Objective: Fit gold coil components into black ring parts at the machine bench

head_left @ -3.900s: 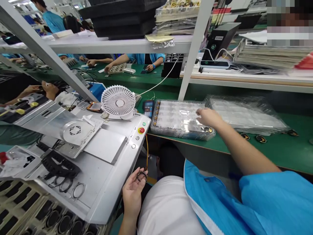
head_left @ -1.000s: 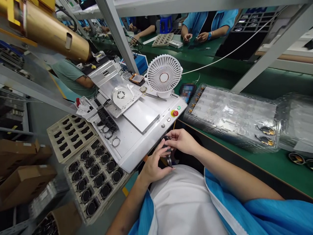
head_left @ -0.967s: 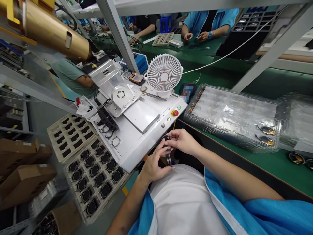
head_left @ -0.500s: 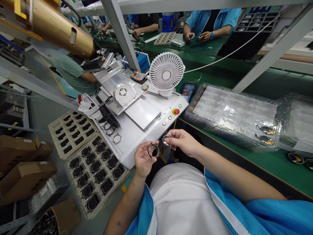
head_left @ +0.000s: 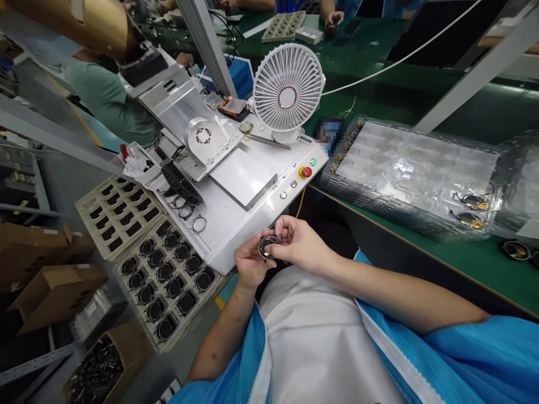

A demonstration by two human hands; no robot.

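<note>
My left hand [head_left: 249, 262] is closed around the rim of a dark round watch case [head_left: 261, 247] with a metal edge, held low in front of my body. My right hand [head_left: 297, 238] comes in from the right, fingers curled. Its thumb lies over the round inner part [head_left: 266, 253], a disc with a gold-coloured patch, which now sits at the case opening. Fingers cover much of both pieces, so I cannot tell how deep the disc sits. Beyond my hands is the front edge of a white machine [head_left: 236, 235].
Left of the machine lie a tray of round black watch pieces [head_left: 174, 287] and a beige tray [head_left: 120, 210]. Metal rings [head_left: 199, 224] rest on the machine. A white fan [head_left: 288, 87] and red stop button [head_left: 306, 172] stand beyond. Clear plastic trays [head_left: 415, 163] are stacked at right.
My right hand has moved left and brought the round inner part from beside the watch case onto its opening. The case has turned in my left hand. The camera view has shifted.
</note>
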